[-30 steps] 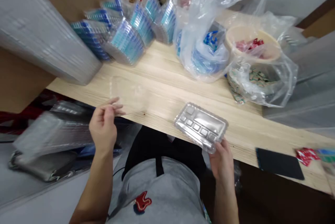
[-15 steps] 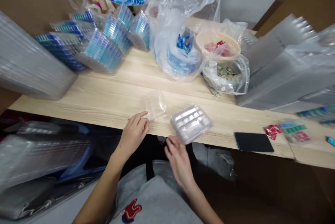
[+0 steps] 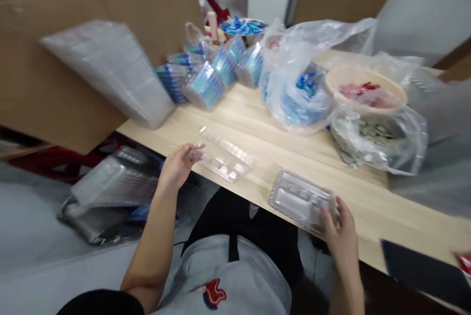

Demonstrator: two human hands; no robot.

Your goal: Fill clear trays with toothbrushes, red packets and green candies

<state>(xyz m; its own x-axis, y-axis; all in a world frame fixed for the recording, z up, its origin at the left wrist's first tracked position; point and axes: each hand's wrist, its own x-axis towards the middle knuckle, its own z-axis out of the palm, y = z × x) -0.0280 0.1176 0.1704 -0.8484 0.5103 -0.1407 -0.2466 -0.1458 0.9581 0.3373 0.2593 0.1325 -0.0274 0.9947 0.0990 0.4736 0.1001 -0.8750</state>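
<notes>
A clear plastic tray [image 3: 224, 155] lies on the wooden table [image 3: 253, 136] near its front edge. At that tray's left end, my left hand [image 3: 178, 165] is closed on a small crinkled piece of clear plastic [image 3: 196, 152]. Right of it sits a stack of clear trays [image 3: 298, 199] with moulded compartments. My right hand [image 3: 340, 229] grips the right end of this stack, thumb on the top and fingers at the far side.
Behind stand filled blue packs [image 3: 206, 84], a plastic bag of blue items [image 3: 301, 94], a cream bowl [image 3: 368, 87] and a bag of small packets [image 3: 379, 133]. A tall tray stack [image 3: 121, 69] leans left; a dark flat device [image 3: 423, 268] lies right.
The view has turned left. My right hand has moved right and taken hold of the tray stack. My left hand now holds crinkled plastic, and the clear tray beside it shows more fully.
</notes>
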